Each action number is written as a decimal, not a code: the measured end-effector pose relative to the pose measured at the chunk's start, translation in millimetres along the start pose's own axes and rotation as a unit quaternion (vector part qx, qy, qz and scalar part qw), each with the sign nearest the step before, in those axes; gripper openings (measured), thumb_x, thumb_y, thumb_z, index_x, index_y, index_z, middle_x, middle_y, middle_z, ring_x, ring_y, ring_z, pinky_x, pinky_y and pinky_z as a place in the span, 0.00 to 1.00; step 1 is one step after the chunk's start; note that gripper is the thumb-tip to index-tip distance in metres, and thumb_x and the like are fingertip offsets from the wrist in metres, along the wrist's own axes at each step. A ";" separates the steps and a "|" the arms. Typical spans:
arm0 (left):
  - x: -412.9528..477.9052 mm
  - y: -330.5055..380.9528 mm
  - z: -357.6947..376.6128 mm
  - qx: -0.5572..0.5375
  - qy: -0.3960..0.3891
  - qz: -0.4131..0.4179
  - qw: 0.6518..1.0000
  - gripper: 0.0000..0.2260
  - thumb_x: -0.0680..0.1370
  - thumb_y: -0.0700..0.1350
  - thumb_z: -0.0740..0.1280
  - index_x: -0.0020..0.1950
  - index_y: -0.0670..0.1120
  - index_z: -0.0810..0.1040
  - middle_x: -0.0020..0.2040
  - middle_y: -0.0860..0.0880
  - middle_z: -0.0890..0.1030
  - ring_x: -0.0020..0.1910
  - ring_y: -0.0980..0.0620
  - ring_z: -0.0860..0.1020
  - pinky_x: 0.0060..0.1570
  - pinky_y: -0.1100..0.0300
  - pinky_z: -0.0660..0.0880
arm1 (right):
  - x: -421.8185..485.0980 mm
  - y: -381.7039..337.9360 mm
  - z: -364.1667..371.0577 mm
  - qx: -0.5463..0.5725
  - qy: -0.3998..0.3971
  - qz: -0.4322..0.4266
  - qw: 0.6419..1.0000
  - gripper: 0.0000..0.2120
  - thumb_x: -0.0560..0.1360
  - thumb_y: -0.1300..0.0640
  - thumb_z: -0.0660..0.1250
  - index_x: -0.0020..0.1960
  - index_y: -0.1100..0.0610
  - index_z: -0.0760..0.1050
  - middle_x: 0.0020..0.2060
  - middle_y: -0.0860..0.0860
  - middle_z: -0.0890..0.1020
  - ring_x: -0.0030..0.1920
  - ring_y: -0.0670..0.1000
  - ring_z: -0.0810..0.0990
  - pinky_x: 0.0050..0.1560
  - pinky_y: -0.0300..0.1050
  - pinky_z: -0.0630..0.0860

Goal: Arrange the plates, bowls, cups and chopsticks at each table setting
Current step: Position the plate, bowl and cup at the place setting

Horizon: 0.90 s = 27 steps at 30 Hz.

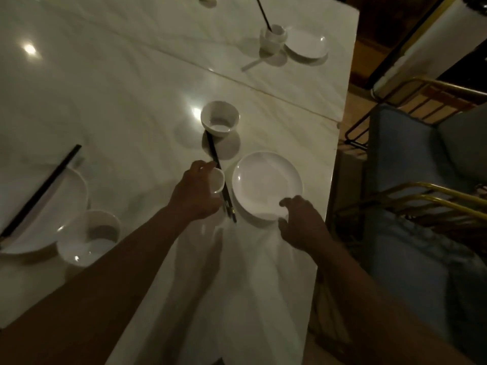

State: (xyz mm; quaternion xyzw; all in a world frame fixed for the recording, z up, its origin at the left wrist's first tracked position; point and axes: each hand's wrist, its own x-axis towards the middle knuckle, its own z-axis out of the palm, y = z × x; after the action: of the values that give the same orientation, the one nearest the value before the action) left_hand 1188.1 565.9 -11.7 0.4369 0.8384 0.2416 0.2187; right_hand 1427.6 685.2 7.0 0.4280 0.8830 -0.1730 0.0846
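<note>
A white plate (266, 180) lies near the table's right edge. My right hand (300, 222) grips its near rim, thumb on top. My left hand (196, 192) is closed around a small white cup (218, 180) just left of the plate. Black chopsticks (220, 175) run between cup and plate, their far tips resting at a white bowl (220, 118) beyond. The chopsticks pass right beside my left fingers; whether the hand touches them I cannot tell.
Another setting sits at the left: a plate (66, 206) with chopsticks (42, 189) across it and a bowl (89, 237). A far setting has a cup (274, 35), chopsticks, spoon and plate (307, 43). Chairs with gold frames (411, 196) stand along the white table's (118, 101) right edge.
</note>
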 end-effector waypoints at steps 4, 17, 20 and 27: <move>2.3 1.2 11.3 0.003 0.034 0.018 0.999 0.28 0.67 0.42 0.71 0.66 0.48 0.69 0.63 0.46 0.70 0.56 0.41 0.76 0.51 0.46 0.77 | 23.0 6.0 -1.1 0.032 0.008 -0.018 0.999 0.21 0.76 0.50 0.68 0.67 0.52 0.71 0.63 0.52 0.74 0.62 0.54 0.74 0.60 0.50 0.74; -81.1 69.7 39.5 -0.006 0.181 -0.205 0.962 0.36 0.61 0.53 0.79 0.67 0.49 0.72 0.59 0.47 0.73 0.53 0.45 0.77 0.52 0.51 0.77 | 68.1 50.8 -16.1 0.055 -0.081 -0.219 0.971 0.20 0.77 0.52 0.67 0.67 0.52 0.72 0.63 0.52 0.75 0.63 0.54 0.73 0.60 0.48 0.73; -105.0 98.7 61.5 -0.032 0.197 -0.251 0.947 0.38 0.61 0.55 0.79 0.68 0.49 0.70 0.60 0.48 0.73 0.55 0.47 0.77 0.53 0.53 0.76 | 72.2 59.8 -26.5 0.044 -0.086 -0.243 0.965 0.19 0.76 0.51 0.68 0.66 0.51 0.72 0.63 0.51 0.75 0.62 0.53 0.74 0.60 0.47 0.74; -119.9 138.7 110.3 -0.075 0.215 -0.296 0.928 0.36 0.62 0.57 0.79 0.65 0.48 0.70 0.59 0.49 0.73 0.54 0.48 0.76 0.51 0.55 0.76 | 66.7 78.1 -44.8 0.028 -0.083 -0.273 0.958 0.17 0.75 0.51 0.70 0.63 0.51 0.75 0.60 0.50 0.78 0.58 0.50 0.77 0.59 0.44 0.74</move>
State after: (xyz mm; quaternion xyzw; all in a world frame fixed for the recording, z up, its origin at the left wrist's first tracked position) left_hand 1401.5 558.5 2.8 0.0893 0.9359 0.3161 0.1271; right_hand 1447.5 795.3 10.4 0.1571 0.9509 -0.2490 0.0953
